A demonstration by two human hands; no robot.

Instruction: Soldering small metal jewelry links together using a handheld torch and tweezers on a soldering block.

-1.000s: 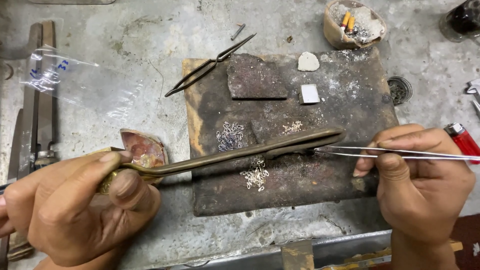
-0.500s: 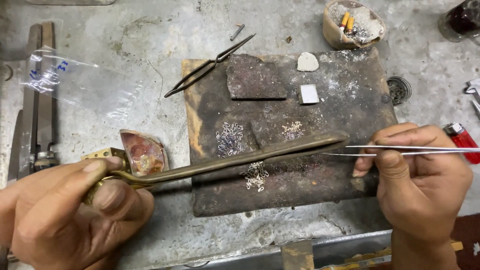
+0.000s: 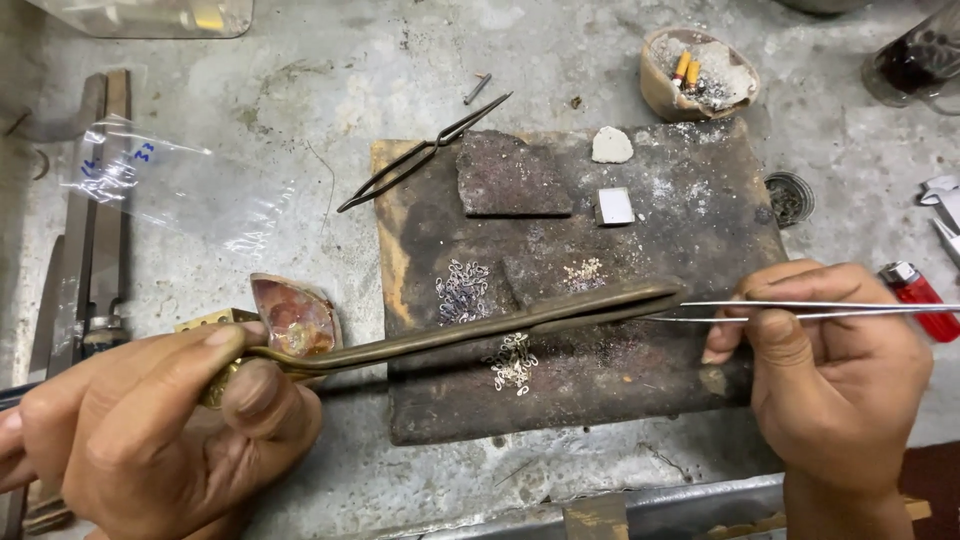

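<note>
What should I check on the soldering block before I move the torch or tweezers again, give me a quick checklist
1. Left hand grips the brass torch at its handle end: ok.
2. Torch tip over the charred block, not over the bench: ok.
3. Flame lit at the tip: cannot tell, none shows.
4. Right hand pinches the steel tweezers, points close beside the torch tip: ok; whether they hold a piece, cannot tell.
5. Small wire links lie in a pile under the torch stem, a second pile apart from it: ok.
6. Red lighter lies off the block, beside the right hand: ok.
</note>
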